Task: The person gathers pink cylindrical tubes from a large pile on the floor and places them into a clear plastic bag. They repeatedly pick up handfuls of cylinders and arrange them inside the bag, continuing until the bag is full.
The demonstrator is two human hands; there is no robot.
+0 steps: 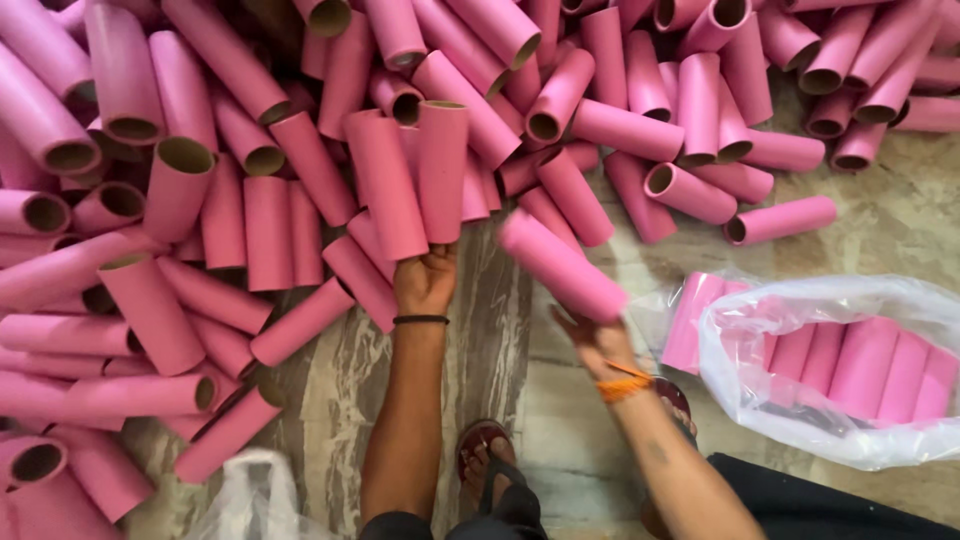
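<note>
My left hand (424,282) grips the near ends of two pink cardboard tubes (415,175) that point away from me, side by side. A black band circles that wrist. My right hand (592,335) holds one pink tube (562,265), blurred and tilted, between the pile and the bag. An orange thread is tied on that wrist. A clear plastic bag (800,400) lies open at the right with several pink tubes (865,365) lined up inside it.
A large heap of pink tubes (200,200) covers the stone floor (900,220) from the left across the top. Another clear bag (255,500) shows at the bottom left. My sandalled foot (490,470) rests between my arms.
</note>
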